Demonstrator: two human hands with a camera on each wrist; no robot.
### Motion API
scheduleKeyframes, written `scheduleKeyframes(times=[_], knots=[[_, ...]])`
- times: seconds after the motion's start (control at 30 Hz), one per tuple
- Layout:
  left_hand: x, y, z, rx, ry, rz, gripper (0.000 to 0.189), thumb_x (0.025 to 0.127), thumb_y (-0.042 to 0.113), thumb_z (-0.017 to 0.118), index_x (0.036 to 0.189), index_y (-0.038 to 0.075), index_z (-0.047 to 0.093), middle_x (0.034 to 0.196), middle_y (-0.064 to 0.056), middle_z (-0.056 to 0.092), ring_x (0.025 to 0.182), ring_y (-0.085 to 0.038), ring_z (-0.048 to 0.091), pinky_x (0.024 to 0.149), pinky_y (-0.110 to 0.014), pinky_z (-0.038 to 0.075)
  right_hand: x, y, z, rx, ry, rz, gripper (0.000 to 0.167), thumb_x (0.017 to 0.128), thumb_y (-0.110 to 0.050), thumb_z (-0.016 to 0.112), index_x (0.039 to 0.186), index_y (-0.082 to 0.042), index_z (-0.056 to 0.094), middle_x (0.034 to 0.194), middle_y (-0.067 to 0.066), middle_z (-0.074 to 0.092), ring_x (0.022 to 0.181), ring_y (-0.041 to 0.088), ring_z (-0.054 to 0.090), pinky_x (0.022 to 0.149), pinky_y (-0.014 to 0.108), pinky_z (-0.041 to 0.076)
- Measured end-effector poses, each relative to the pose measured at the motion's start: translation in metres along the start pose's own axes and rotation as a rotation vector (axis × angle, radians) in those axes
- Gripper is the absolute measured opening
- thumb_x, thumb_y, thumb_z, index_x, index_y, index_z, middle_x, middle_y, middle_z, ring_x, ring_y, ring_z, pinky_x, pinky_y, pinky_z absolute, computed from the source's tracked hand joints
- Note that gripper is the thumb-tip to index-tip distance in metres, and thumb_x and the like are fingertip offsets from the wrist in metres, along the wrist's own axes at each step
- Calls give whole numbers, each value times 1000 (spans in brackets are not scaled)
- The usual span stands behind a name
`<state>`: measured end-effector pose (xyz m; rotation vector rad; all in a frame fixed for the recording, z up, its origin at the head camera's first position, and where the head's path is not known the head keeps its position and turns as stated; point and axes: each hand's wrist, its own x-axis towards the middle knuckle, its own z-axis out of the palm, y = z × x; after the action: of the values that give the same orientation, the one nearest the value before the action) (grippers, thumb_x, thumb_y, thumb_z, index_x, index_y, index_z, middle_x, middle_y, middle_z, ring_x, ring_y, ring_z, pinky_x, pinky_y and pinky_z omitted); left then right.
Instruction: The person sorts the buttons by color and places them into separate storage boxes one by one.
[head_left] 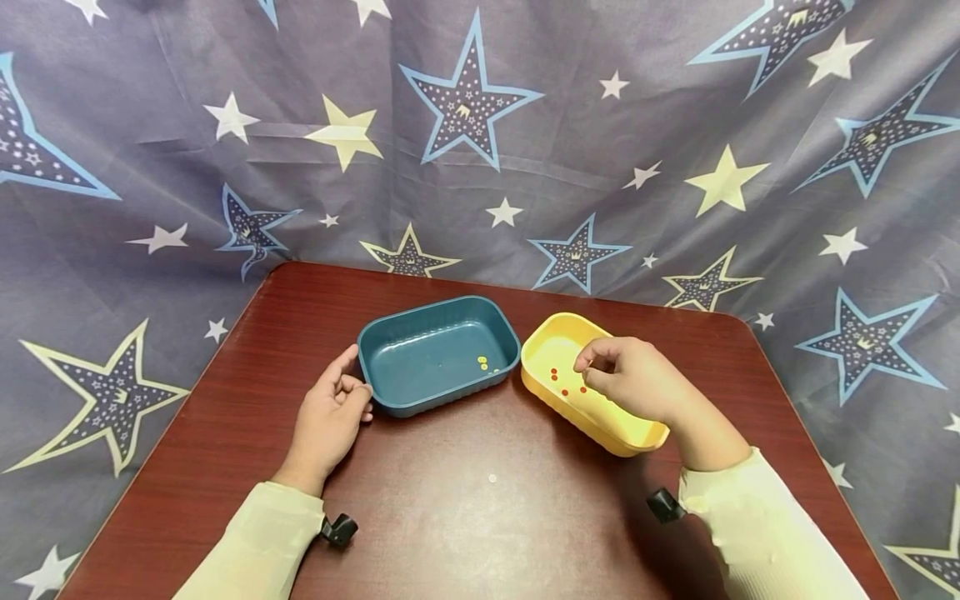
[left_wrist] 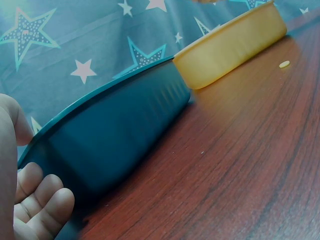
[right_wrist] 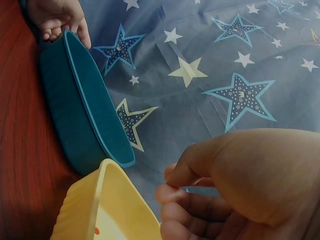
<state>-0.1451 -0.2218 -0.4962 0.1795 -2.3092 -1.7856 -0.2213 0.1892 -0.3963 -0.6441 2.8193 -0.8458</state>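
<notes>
My left hand (head_left: 330, 417) rests against the outside of the left end of a teal plastic container (head_left: 431, 400), index finger extended and the other fingers loosely bent. Small yellow button-like discs (head_left: 483, 361) lie inside it, towards the right. My right hand (head_left: 630, 375) hovers over a yellow plastic container (head_left: 551, 398), its thumb and index fingertips meeting and the rest curled. Between those fingertips (right_wrist: 167, 192) nothing shows; a tiny piece there could be hidden. Several small red discs (head_left: 565, 392) are scattered on the yellow container's floor.
Both containers stand side by side on a reddish-brown wooden table (head_left: 420, 517), nearly touching at their neighbouring ends. One small pale disc (head_left: 492, 478) lies on the tabletop in front of them. A star-patterned grey curtain (head_left: 300, 192) hangs behind the table and along its sides.
</notes>
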Motion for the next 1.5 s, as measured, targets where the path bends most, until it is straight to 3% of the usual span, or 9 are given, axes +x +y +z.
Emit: scheduleKeyframes(times=[0.4, 0.63, 1.13, 1.5], knots=[[1, -2, 0, 1, 1, 8, 62, 95, 6, 59, 153, 15, 42, 88, -18, 61, 76, -39, 66, 65, -38, 60, -6, -14, 10, -8, -2, -51, 17, 88, -14, 68, 90, -31, 69, 74, -11, 63, 70, 11, 59, 65, 32, 50], [0, -2, 0, 0, 2, 9, 62, 95, 6, 59, 153, 14, 42, 87, -17, 61, 76, -39, 66, 65, -38, 60, -9, -22, 15, 20, -29, -100, 10, 90, -13, 69, 93, -22, 72, 77, -11, 65, 71, 11, 60, 66, 29, 51], [1, -2, 1, 1, 6, 7, 62, 95, 6, 59, 153, 14, 42, 87, -16, 60, 76, -40, 66, 65, -38, 60, -13, -34, 36, 41, -91, -133, 18, 90, -16, 70, 89, -34, 68, 75, -13, 65, 72, 9, 60, 69, 30, 51], [1, -1, 1, 1, 6, 2, 62, 95, 6, 59, 153, 14, 42, 87, -16, 61, 76, -39, 66, 64, -37, 60, -14, -34, 61, 70, -107, -157, 16, 88, -15, 72, 89, -31, 69, 77, -14, 64, 74, 6, 61, 70, 27, 53]])
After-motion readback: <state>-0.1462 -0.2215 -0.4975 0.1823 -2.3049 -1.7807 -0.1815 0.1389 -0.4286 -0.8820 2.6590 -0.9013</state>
